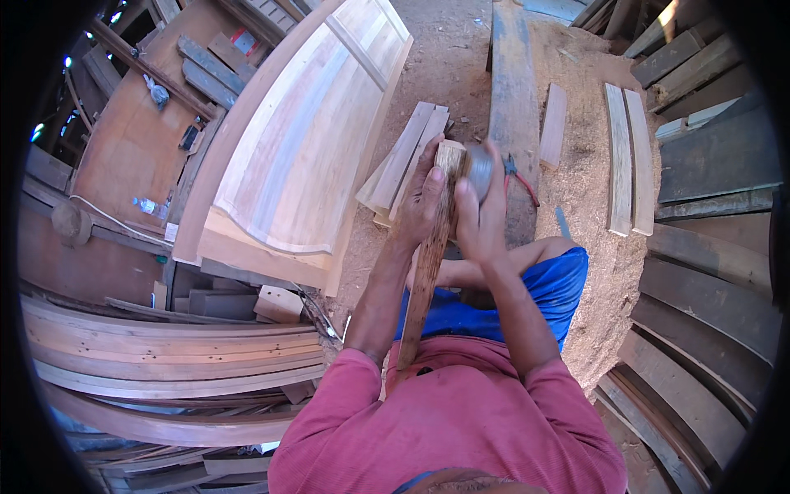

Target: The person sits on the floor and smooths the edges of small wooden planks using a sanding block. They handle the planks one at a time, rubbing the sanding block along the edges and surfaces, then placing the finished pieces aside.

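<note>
My left hand (428, 193) is closed around the upper part of a long, narrow wooden plank (428, 272). The plank has a rough, dark-specked face, and its lower end reaches my red shirt. Against its upper right side, my right hand (481, 218) grips a grey round roll (479, 174), slightly blurred; I cannot tell what is wound on it. Pliers (527, 188) with red handles lie just right of that hand, on a long worn wooden bench (514, 99).
A large wooden door panel (288, 156) leans on the left. Short wooden pieces (403, 160) lie in front of it. Two strips (619, 156) and another board (553, 123) rest on sawdust at right. Stacked timber (173, 354) fills the lower left; dark boards (708, 288) line the right.
</note>
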The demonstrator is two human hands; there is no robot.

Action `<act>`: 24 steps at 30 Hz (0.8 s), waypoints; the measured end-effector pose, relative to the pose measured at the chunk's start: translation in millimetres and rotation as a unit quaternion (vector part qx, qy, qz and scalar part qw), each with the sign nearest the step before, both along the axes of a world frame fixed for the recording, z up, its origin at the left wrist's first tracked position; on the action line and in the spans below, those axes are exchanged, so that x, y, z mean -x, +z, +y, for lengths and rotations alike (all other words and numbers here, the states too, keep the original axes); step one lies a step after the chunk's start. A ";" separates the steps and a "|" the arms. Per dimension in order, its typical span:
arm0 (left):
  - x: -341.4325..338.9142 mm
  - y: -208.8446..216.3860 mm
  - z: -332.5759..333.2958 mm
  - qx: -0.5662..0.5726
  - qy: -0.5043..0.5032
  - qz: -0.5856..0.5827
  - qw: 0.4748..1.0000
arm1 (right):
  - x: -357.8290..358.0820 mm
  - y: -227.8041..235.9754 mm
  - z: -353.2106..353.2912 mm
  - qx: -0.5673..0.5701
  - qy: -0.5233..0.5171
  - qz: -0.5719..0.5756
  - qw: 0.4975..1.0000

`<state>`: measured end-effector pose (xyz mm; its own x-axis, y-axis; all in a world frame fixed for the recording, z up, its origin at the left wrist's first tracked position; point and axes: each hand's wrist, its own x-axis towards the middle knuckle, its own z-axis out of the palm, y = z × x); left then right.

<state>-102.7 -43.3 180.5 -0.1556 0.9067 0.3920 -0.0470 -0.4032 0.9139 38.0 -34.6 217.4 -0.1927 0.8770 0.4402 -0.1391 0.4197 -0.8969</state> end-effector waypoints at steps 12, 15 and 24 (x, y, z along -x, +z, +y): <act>-13.2 0.4 1.7 -0.008 -0.002 -0.040 0.999 | -37.0 16.1 45.2 -0.004 -0.027 -0.024 0.999; -14.3 -0.9 5.0 0.009 -0.020 -0.048 0.999 | -26.5 2.8 13.8 -0.056 -0.018 -0.025 0.998; 8.5 -31.6 12.0 0.030 -0.038 -0.027 0.998 | -4.4 -6.6 7.6 -0.021 -0.021 -0.024 0.999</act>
